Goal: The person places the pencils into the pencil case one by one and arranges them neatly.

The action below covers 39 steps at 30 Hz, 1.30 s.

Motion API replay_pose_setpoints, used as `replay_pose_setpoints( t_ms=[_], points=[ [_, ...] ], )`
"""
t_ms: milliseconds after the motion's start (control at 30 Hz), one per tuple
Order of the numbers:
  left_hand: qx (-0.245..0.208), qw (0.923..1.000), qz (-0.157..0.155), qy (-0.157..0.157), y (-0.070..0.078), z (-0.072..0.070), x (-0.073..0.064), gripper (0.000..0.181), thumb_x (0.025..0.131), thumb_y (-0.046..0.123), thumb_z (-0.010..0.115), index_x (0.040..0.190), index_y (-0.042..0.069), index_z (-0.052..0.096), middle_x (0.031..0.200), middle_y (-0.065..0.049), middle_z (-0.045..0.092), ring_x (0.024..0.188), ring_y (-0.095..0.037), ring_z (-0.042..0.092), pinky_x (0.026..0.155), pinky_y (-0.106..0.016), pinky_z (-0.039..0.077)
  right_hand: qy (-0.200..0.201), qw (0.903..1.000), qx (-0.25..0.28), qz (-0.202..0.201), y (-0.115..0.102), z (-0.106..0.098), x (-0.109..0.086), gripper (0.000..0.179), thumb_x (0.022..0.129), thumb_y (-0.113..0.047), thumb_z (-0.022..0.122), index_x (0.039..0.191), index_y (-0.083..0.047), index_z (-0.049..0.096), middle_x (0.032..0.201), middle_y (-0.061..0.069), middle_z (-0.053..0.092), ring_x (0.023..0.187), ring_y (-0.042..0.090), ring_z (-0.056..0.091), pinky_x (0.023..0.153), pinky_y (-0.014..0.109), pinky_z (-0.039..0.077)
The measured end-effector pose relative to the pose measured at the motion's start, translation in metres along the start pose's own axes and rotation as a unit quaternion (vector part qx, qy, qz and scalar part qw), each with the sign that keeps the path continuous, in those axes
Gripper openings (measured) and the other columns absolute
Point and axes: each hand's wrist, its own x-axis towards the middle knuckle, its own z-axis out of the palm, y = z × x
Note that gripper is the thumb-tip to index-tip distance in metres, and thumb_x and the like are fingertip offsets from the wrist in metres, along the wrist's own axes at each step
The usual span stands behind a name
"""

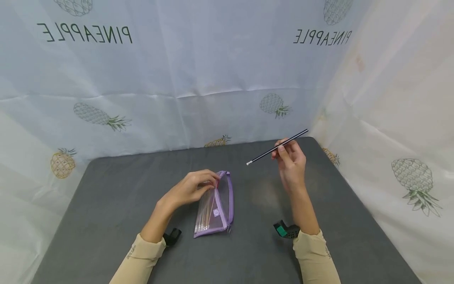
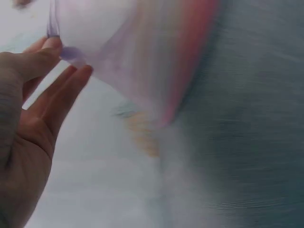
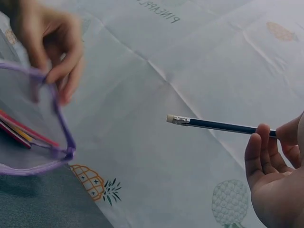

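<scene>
A clear pencil pouch with purple trim point(image 1: 231, 197) lies on the table, its zipped mouth spread apart. My left hand point(image 1: 193, 185) pinches the pouch's edge near the far end, thumb against fingers. Blurred in the left wrist view, the pouch point(image 2: 114, 47) hangs from those fingertips. Red and yellow pencils point(image 3: 21, 134) show inside it in the right wrist view. To the right, raised above the table, my right hand point(image 1: 291, 163) pinches a dark striped pencil point(image 1: 262, 155) between thumb and fingers. Its white eraser end point(image 3: 170, 118) points left toward the pouch, apart from it.
The dark grey table point(image 1: 117, 205) ends at a white curtain point(image 1: 213, 59) printed with pineapples behind it, and more curtain hangs at both sides. Black wrist devices point(image 1: 286, 230) are strapped under both forearms.
</scene>
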Motion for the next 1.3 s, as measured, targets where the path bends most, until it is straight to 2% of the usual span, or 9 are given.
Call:
replay_pose_setpoints(
  t_ms=[167, 267, 400, 600, 733, 900, 1000, 1133, 1300],
  points=[
    [-0.009, 0.9995, 0.013, 0.029, 0.004, -0.007, 0.000, 0.019, 0.093, -0.014, 0.075, 0.099, 0.004, 0.076, 0.120, -0.017, 0.078, 0.098, -0.022, 0.077, 0.077, -0.030, 0.066, -0.008, 1.0000, -0.003, 0.004, 0.004, 0.003, 0.001, 0.015, 0.111, 0.005, 0.052, 0.113, -0.006, 0.061, 0.106, 0.006, 0.063, 0.081, 0.013, 0.064, 0.073, 0.020, 0.059],
    [-0.009, 0.9992, 0.033, 0.023, -0.002, -0.005, -0.004, 0.017, 0.092, -0.013, 0.077, 0.099, 0.003, 0.075, 0.117, -0.020, 0.078, 0.101, -0.025, 0.077, 0.077, -0.028, 0.066, -0.012, 0.9997, -0.008, 0.017, 0.009, 0.004, -0.002, 0.014, 0.111, 0.004, 0.052, 0.113, -0.006, 0.061, 0.106, 0.005, 0.063, 0.082, 0.012, 0.065, 0.074, 0.020, 0.059],
    [-0.010, 0.9987, 0.042, 0.028, -0.004, -0.004, -0.007, 0.020, 0.091, -0.014, 0.077, 0.100, 0.003, 0.076, 0.116, -0.019, 0.078, 0.101, -0.026, 0.077, 0.078, -0.027, 0.065, -0.021, 0.9990, -0.020, 0.033, 0.016, 0.007, -0.005, 0.013, 0.111, 0.003, 0.054, 0.114, -0.006, 0.062, 0.105, 0.006, 0.065, 0.081, 0.011, 0.067, 0.073, 0.021, 0.060],
    [0.000, 0.9998, 0.014, 0.014, 0.001, -0.008, -0.007, 0.016, 0.094, -0.012, 0.075, 0.102, 0.001, 0.077, 0.119, -0.016, 0.079, 0.095, -0.020, 0.076, 0.078, -0.027, 0.065, -0.061, 0.9929, -0.070, 0.075, 0.033, 0.013, -0.008, 0.009, 0.108, 0.004, 0.056, 0.114, 0.001, 0.062, 0.100, 0.003, 0.069, 0.079, 0.009, 0.067, 0.074, 0.020, 0.061],
    [-0.006, 0.9998, 0.005, 0.019, 0.002, -0.010, -0.005, 0.016, 0.093, -0.012, 0.075, 0.101, 0.001, 0.078, 0.121, -0.017, 0.078, 0.096, -0.023, 0.077, 0.078, -0.031, 0.067, -0.095, 0.9747, -0.148, 0.138, 0.048, 0.015, -0.014, 0.015, 0.107, 0.002, 0.060, 0.118, 0.011, 0.063, 0.096, -0.003, 0.074, 0.078, 0.006, 0.069, 0.074, 0.020, 0.062],
    [0.001, 0.9999, -0.003, 0.016, 0.002, -0.012, -0.004, 0.015, 0.094, -0.010, 0.076, 0.098, 0.004, 0.079, 0.120, -0.014, 0.079, 0.101, -0.025, 0.078, 0.080, -0.033, 0.068, -0.135, 0.9439, -0.224, 0.202, 0.064, 0.018, -0.019, 0.025, 0.107, -0.004, 0.065, 0.122, 0.016, 0.064, 0.097, -0.001, 0.077, 0.082, 0.011, 0.072, 0.075, 0.022, 0.062],
    [0.004, 0.9998, -0.015, 0.012, 0.001, -0.012, -0.003, 0.015, 0.095, -0.009, 0.076, 0.098, 0.005, 0.079, 0.120, -0.013, 0.079, 0.103, -0.024, 0.079, 0.082, -0.033, 0.068, -0.159, 0.9292, -0.252, 0.219, 0.068, 0.020, -0.021, 0.028, 0.107, -0.006, 0.066, 0.123, 0.016, 0.066, 0.099, 0.005, 0.077, 0.085, 0.018, 0.072, 0.075, 0.026, 0.061],
    [-0.002, 0.9995, -0.028, 0.012, 0.002, -0.013, -0.003, 0.015, 0.094, -0.009, 0.077, 0.100, 0.005, 0.080, 0.121, -0.012, 0.079, 0.101, -0.023, 0.079, 0.082, -0.033, 0.069, -0.187, 0.9153, -0.275, 0.228, 0.071, 0.021, -0.022, 0.027, 0.107, -0.007, 0.065, 0.122, 0.015, 0.068, 0.101, 0.018, 0.078, 0.082, 0.023, 0.071, 0.073, 0.030, 0.061],
    [-0.009, 0.9995, -0.028, 0.011, 0.002, -0.013, -0.004, 0.015, 0.094, -0.009, 0.077, 0.101, 0.005, 0.080, 0.123, -0.013, 0.078, 0.100, -0.023, 0.079, 0.082, -0.032, 0.069, -0.215, 0.8962, -0.308, 0.236, 0.076, 0.023, -0.024, 0.020, 0.105, -0.006, 0.066, 0.114, 0.010, 0.072, 0.097, 0.023, 0.079, 0.077, 0.024, 0.071, 0.070, 0.031, 0.061]
  ],
)
